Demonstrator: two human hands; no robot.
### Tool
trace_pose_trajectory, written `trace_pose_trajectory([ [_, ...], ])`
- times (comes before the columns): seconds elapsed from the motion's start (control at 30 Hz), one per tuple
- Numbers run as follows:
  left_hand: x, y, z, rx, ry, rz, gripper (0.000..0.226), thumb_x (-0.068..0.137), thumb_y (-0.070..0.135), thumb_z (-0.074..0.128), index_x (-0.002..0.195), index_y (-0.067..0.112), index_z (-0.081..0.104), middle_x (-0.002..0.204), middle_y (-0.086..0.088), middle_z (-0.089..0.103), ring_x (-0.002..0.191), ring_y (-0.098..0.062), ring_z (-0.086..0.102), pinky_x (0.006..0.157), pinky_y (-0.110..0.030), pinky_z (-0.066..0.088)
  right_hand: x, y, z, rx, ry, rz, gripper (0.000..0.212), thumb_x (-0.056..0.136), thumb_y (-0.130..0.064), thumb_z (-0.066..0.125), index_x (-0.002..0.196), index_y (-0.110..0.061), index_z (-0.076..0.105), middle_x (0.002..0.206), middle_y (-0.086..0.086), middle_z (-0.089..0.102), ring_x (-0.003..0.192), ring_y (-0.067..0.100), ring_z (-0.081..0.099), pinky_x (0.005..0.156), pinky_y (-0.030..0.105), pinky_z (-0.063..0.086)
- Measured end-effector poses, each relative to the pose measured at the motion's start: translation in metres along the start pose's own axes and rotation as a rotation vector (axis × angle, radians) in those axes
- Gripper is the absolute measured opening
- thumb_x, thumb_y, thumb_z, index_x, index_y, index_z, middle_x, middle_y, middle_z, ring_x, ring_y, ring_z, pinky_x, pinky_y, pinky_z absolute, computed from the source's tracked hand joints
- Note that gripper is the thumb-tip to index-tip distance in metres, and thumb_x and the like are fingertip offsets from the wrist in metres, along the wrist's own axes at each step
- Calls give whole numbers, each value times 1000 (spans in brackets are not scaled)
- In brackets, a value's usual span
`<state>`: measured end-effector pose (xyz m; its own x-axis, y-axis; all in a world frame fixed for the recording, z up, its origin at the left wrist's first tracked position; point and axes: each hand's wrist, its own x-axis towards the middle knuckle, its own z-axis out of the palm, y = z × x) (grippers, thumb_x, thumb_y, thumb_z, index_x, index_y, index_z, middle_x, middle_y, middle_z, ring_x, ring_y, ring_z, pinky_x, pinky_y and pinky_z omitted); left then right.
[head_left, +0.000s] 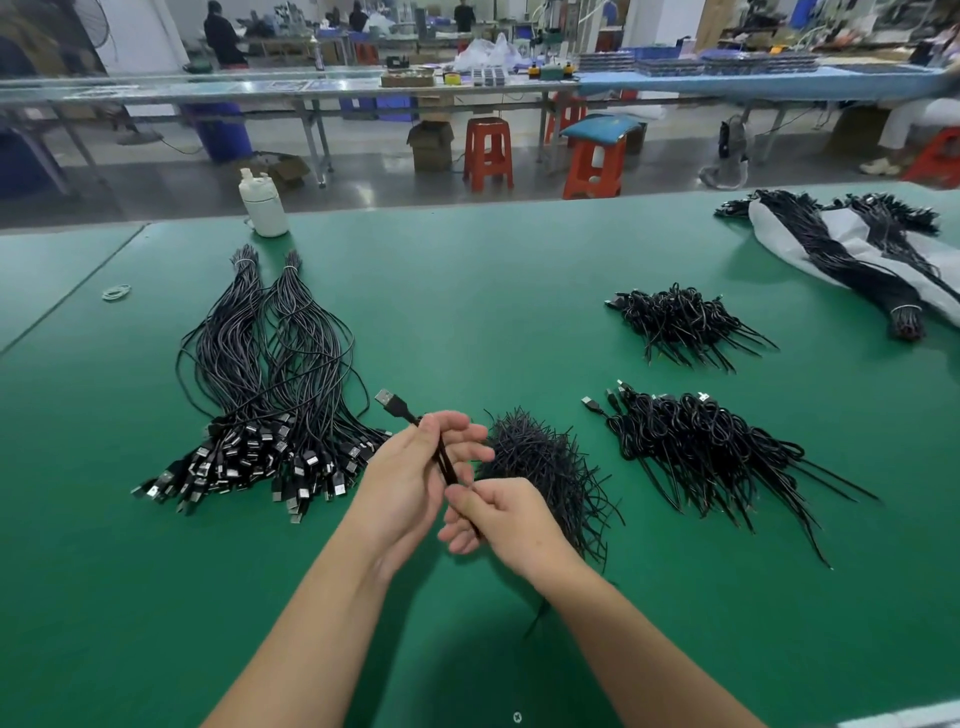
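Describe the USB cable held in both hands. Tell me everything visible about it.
The USB cable is thin and black, with a black moulded plug ending in a silver metal shell. It seems folded into parallel strands, running diagonally from upper left to lower right. The plug sticks out free beyond the left hand, whose fingers curl round the strands. The right hand pinches the lower part. It is held above the green table.

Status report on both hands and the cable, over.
Left hand grips cable just below its plug. Right hand pinches it lower down. Pile of black ties right behind the hands, nothing blocking.
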<state>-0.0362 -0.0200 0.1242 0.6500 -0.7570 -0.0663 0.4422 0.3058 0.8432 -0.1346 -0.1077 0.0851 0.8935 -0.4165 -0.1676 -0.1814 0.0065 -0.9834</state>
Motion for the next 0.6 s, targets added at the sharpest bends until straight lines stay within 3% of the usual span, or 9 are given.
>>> trace_pose_trajectory([
  [0.07,-3,4,0,-25,-50,-53,34,95,30,46,87,7,70,96,-20,71,63,-20,62,53,-29,52,0,-1,-2,159,-32,-49,8,96,-10,64,101,-6,69,86,8,73,77,18,69,83,39,59],
  [0.13,-4,6,0,-83,-70,-100,33,93,28,47,80,6,68,107,-25,70,61,-21,62,56,-33,56,1,-3,-4,340,-84,-73,33,91,1,67,123,-5,62,95,2,68,89,16,66,87,35,57],
  [0.23,-4,4,-1,-133,-70,-123,30,91,22,49,81,-2,65,110,-32,67,78,-30,72,68,-34,61,-2,-7,-3,394,-110,-94,52,85,10,70,132,-8,57,109,9,68,100,20,67,93,33,55],
  [0.33,-4,2,-2,-102,-98,-144,35,93,20,49,80,-2,73,108,-34,67,90,-36,72,74,-33,60,-4,-9,0,392,-74,-121,59,81,14,71,134,-6,54,121,17,68,115,19,65,103,28,48],
  [0.4,-7,6,-4,-48,-146,-187,36,96,20,48,88,-5,74,108,-34,67,94,-36,72,79,-34,60,-4,-8,1,398,-75,-142,59,81,15,72,133,-10,57,91,17,65,90,10,60,106,26,41],
  [0.43,-8,7,-4,5,-180,-210,37,97,21,48,91,-3,75,108,-34,67,96,-35,72,82,-34,59,-5,-8,1,397,-90,-157,58,81,15,71,131,-13,60,74,5,50,74,8,43,100,22,38],
  [0.5,-11,10,-5,122,-247,-260,38,99,22,46,94,0,77,110,-33,68,101,-35,71,85,-34,57,-5,-5,3,352,-93,-177,55,82,14,69,127,-16,63,70,-6,26,70,12,21,80,19,32],
  [0.6,-14,16,-5,213,-279,-332,37,99,22,47,94,0,77,113,-33,67,104,-36,69,87,-33,56,-9,1,6,285,-42,-151,40,83,8,72,121,-2,63,68,-5,27,67,12,25,75,25,32],
])
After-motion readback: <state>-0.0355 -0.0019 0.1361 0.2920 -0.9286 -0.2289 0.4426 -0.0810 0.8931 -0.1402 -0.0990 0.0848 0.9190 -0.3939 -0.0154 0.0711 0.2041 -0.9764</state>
